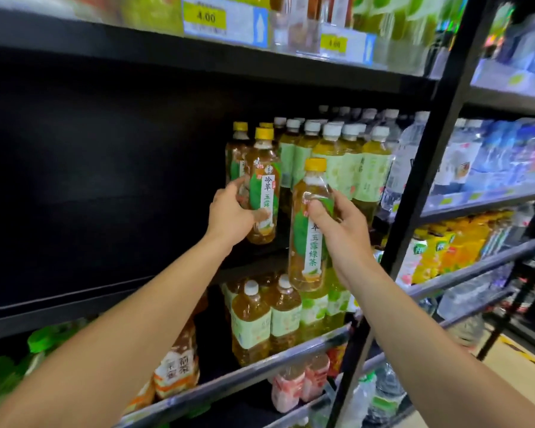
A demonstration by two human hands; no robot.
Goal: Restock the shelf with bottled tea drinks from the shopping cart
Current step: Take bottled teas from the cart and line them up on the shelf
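Black metal shelving unit [112, 186]: middle tier mostly bare on the left, stocked on the right.

Possible faults from here, judged from the present layout:
- Toppling of standing yellow-capped bottles [241, 140] if the left bottle is pushed in against them.
- Collision between the two held bottles, given how near they hang to each other at the shelf front.
- Slippage of the right bottle, held high on its body with most of its weight hanging below the grip.

Contents by tier:
- Middle tier: white-capped green tea bottles [331, 156] in rows, clear water bottles [405, 162] to their right.
- Lower tier: white-capped amber tea bottles [260, 322] in shrink-wrapped packs.
- Adjacent rack: orange drink bottles [445, 245].

Held items:
- Left hand [229, 216], fingers wrapped round the lower body of a clear plastic amber tea bottle with yellow cap and green label [264, 186], upright at the shelf, just beside the standing stock; contact with the shelf surface cannot be told.
- Right hand [340, 225], fingers curled round the shoulder of a second, identical yellow-capped tea bottle [311, 239], upright, in front of the shelf edge and not yet on it.

Shopping cart: not in view.
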